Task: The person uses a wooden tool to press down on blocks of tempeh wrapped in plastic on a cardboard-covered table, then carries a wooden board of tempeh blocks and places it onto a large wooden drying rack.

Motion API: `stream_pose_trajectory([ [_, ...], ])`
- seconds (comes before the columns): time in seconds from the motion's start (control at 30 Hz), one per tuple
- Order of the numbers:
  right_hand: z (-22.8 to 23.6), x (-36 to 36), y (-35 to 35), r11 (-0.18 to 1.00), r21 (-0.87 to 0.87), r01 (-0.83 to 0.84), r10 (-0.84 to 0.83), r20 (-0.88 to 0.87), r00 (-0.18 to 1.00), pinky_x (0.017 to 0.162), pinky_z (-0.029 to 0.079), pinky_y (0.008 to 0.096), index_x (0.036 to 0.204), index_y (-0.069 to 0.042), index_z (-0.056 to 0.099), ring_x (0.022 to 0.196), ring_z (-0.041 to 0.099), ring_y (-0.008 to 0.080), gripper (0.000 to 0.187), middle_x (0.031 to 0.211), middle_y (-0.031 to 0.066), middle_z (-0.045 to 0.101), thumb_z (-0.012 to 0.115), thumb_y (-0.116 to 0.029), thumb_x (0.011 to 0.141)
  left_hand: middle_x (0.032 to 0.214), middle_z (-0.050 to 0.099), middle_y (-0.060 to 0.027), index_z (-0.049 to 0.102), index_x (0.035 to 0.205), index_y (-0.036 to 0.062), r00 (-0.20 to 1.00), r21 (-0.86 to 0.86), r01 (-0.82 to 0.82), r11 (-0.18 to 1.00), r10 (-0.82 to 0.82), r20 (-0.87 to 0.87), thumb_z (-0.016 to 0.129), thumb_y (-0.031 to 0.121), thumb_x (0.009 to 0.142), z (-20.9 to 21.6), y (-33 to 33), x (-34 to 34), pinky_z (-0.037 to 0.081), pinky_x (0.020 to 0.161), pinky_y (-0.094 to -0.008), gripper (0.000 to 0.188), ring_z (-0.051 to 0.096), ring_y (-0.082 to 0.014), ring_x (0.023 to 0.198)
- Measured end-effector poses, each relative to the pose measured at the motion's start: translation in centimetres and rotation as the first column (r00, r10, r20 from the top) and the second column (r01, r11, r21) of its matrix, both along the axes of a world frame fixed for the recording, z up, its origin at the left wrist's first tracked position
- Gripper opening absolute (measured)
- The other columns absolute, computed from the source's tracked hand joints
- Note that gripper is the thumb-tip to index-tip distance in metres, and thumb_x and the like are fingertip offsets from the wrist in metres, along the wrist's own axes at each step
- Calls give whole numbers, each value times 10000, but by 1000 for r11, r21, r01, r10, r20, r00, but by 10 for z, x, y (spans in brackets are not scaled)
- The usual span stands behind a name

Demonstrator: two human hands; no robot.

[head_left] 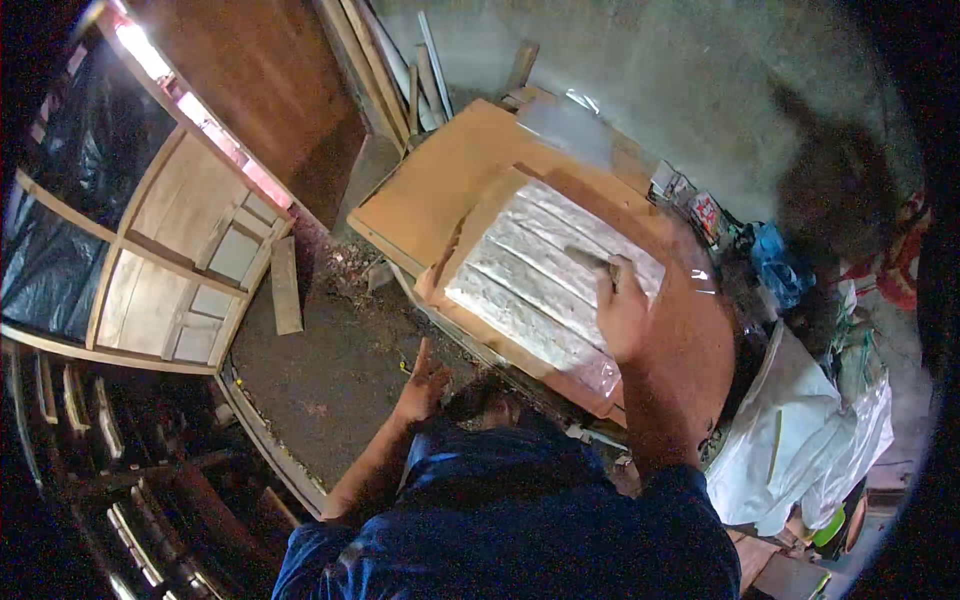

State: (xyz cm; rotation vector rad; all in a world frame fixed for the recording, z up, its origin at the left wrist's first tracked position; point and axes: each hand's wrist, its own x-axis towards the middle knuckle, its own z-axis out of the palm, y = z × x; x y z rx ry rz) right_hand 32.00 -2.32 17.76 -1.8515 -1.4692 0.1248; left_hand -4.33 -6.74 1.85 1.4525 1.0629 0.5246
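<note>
A whitish, shiny rectangular slab [550, 275] with several parallel grooves lies on a brown board [470, 225]. It looks covered in clear film, with a glint at its near corner. My right hand [625, 312] is over the slab's right part, fingers bent and drawn together. A short dark shape [585, 258] shows by its fingertips; whether this is a held tool or a shadow is unclear. Away from the board, my left hand [424, 385] hangs over the floor at the table's near left side, fingers apart and holding nothing.
An orange-brown tabletop [420, 205] carries the board. Wood strips [385, 75] lean on the wall behind. To the right are a blue plastic bag [775, 262] and white sacks [790, 430]. A framed wooden panel [175, 220] stands at left; a loose plank [286, 285] is beside it.
</note>
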Motion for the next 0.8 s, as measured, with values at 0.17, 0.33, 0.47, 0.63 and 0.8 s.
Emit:
stream_pose_trajectory([
  [0.17,-4,-20,20,983,182,-17,27,-58,998,721,512,454,1132,-62,526,871,632,408,264,955,219,639,597,-184,909,1435,355,-223,14,1532,186,976,-200,-135,970,166,144,594,186,907,11,-1,-4,465,918,-342,853,526,-280,1156],
  [0.33,-7,-46,52,975,167,-143,157,-75,985,712,509,440,1134,-50,518,865,634,403,255,970,217,640,587,-170,919,1370,432,-232,-13,1531,195,986,184,-135,974,114,122,560,250,941,-35,-7,-34,454,932,-334,824,564,-280,1080],
  [0.47,-18,-45,66,980,157,-126,136,-59,989,710,501,421,1109,-36,521,830,639,389,234,918,224,637,580,-176,930,1340,464,-204,-16,1531,192,898,-277,-311,909,376,226,547,225,947,5,-5,-16,454,923,-322,811,558,-237,1060],
  [0.63,-10,-56,75,970,110,-217,211,64,976,713,492,453,1104,-55,520,823,631,400,223,874,215,636,585,-161,920,1275,517,-144,-28,1528,166,929,-311,-271,911,332,163,524,216,956,15,-4,-21,445,933,-329,797,556,-215,1050],
  [0.8,-3,-34,47,977,211,-21,50,-131,990,712,500,430,1094,-49,513,821,634,401,216,911,217,646,561,-197,944,1352,474,-132,-28,1526,128,989,114,-43,993,26,143,522,255,966,-20,0,-31,437,946,-343,795,533,-224,1096],
])
